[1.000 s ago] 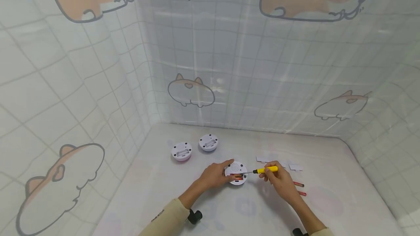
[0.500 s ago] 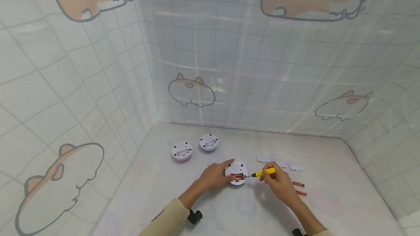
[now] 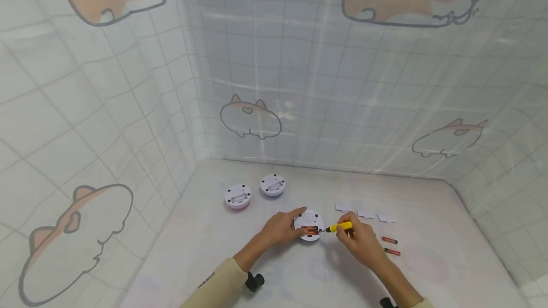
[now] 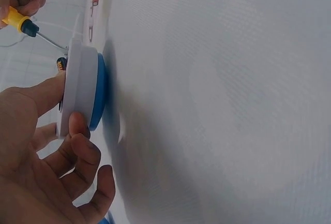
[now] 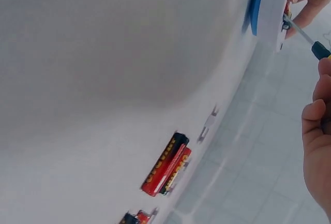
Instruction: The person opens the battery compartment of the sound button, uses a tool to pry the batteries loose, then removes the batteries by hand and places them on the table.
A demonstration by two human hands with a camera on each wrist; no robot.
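A round white device (image 3: 308, 216) with speaker holes and dark feet lies on the table, its blue side (image 4: 99, 92) downward. Red-and-black batteries (image 3: 313, 228) sit in its battery compartment. My left hand (image 3: 280, 228) grips the device from the left, thumb over the face near the batteries and fingers at the rim. In my right hand (image 3: 364, 245) is a screwdriver with a yellow handle (image 3: 342, 226) and dark collar. The screwdriver's metal shaft (image 5: 301, 30) slants toward the device, its tip right at the compartment's edge beside the batteries.
Two similar round devices (image 3: 238, 197) stand at the back left, their battery compartments uncovered and bare. Three small white battery covers (image 3: 365, 214) form a row at the right. Near the right hand lie loose red-and-black batteries (image 3: 389, 240). Patterned sheeting walls (image 3: 325, 122) enclose the table.
The right hand and the screwdriver have shifted slightly left and down, and the tip has moved toward the lower battery. The left hand keeps its grip on the device.
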